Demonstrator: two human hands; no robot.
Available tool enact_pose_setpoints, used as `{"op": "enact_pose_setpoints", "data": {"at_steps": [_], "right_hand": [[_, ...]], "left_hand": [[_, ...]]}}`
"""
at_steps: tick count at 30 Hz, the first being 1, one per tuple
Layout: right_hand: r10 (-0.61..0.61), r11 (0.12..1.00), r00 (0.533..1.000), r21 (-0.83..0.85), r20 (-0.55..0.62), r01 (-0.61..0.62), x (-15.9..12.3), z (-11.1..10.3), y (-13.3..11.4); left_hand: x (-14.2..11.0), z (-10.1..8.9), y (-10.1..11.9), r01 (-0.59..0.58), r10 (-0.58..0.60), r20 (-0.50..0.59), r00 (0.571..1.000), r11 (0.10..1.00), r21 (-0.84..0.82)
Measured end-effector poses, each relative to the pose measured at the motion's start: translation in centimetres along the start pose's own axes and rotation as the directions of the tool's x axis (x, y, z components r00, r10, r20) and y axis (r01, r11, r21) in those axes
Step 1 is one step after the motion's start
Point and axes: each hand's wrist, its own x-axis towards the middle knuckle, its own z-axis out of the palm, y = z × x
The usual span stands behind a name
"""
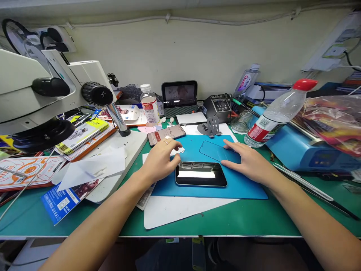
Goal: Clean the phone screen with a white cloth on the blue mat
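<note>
A phone (pixel 201 180) with a glossy black screen lies flat on the blue mat (pixel 242 188), reflecting a bright white strip. Above its far right side is a clear glass screen protector (pixel 214 149) with a thin black border. My right hand (pixel 244 160) grips this protector by its right end, between thumb and fingers. Beside the phone's left end is my left hand (pixel 160 158), fingers curled and thumb apart from them. A small white piece (pixel 178 150) shows between its thumb and index finger; whether they touch it I cannot tell.
A second, lit phone (pixel 166 134) lies behind my left hand. A microscope (pixel 36 101) looms at left over boxes and papers. At right stand a red-capped bottle (pixel 278 113) and a blue machine (pixel 304 146), with tweezers (pixel 307 182) nearby. A small screen (pixel 179 94) stands at the back.
</note>
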Motion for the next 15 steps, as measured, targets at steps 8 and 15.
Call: {"op": "enact_pose_setpoints", "data": {"at_steps": [8, 15], "right_hand": [[-0.051, 0.992, 0.976, 0.102, -0.210, 0.074, -0.3, -0.6, -1.3], [0.014, 0.588, 0.984, 0.797, -0.178, 0.136, 0.2, -0.6, -8.8]], "left_hand": [[0.0, 0.1, 0.3, 0.013, -0.014, -0.023, 1.000, 0.998, -0.064], [-0.2, 0.3, 1.4, 0.011, -0.004, 0.020, 1.000, 0.931, -0.365]]}}
